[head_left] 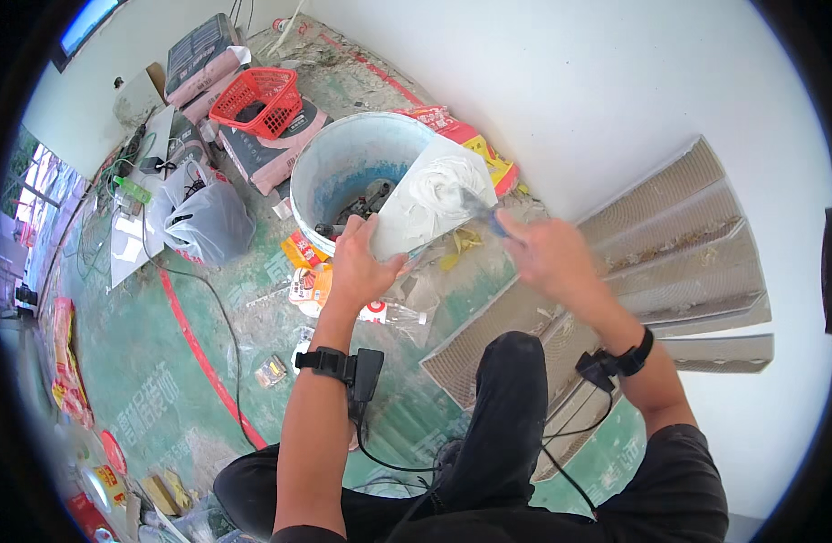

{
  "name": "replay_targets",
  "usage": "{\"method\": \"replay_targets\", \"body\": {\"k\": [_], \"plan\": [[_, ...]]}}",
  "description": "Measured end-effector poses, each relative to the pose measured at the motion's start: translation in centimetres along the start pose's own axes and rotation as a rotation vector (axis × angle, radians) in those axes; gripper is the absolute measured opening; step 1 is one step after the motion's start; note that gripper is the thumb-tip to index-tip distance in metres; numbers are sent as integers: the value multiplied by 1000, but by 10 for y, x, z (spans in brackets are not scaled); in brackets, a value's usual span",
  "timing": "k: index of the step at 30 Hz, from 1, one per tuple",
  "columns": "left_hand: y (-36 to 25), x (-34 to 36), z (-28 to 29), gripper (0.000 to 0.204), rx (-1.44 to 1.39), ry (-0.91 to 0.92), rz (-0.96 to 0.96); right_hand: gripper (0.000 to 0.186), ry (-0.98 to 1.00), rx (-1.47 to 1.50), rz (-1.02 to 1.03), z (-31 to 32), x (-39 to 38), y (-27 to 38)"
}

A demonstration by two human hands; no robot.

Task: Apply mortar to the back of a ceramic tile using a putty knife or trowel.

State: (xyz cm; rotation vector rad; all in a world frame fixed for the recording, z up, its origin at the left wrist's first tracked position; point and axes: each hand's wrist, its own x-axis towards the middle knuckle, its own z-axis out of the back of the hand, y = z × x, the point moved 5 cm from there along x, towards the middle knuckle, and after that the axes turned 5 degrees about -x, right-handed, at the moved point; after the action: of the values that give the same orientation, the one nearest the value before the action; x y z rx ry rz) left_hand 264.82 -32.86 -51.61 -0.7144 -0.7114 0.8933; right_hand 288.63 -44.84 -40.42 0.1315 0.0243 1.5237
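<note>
A flat white board lies across the right side of a big round bucket. On it sits a mound of wet white paste. My left hand grips the board's near left edge, thumb apart from the fingers. In my right hand, slightly blurred, is a putty knife with a blue handle, its blade touching the paste. Dark tools lie inside the bucket; the board partly hides its inside.
Tiles with ribbed backs fan out at right by the white wall. A red basket rests on filled sacks at the far left, near a stuffed plastic bag. A clear bottle and a black cable lie on the green floor.
</note>
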Motion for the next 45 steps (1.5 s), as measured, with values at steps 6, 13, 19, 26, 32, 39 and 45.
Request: {"method": "replay_targets", "body": {"k": [6,13,19,26,32,39,45], "plan": [[7,-1,-8,73,-1,-7,-24,41,-141,191,1,-18,27,-14],[-2,1,-1,75,25,6,-49,44,3,792,-438,-8,-25,-69],[-4,1,-2,74,19,50,-10,40,-37,990,-659,-38,-64,-68],[-3,2,-3,75,-9,57,-1,39,161,1046,-738,-40,-27,-104],[-5,2,0,75,-12,57,-51,33,295,1025,-657,-36,31,-140],[3,1,6,75,17,54,-19,40,-39,-394,232,-2,67,-33],[0,-1,0,75,-15,70,45,40,-126,-345,291,19,8,-21]]}}
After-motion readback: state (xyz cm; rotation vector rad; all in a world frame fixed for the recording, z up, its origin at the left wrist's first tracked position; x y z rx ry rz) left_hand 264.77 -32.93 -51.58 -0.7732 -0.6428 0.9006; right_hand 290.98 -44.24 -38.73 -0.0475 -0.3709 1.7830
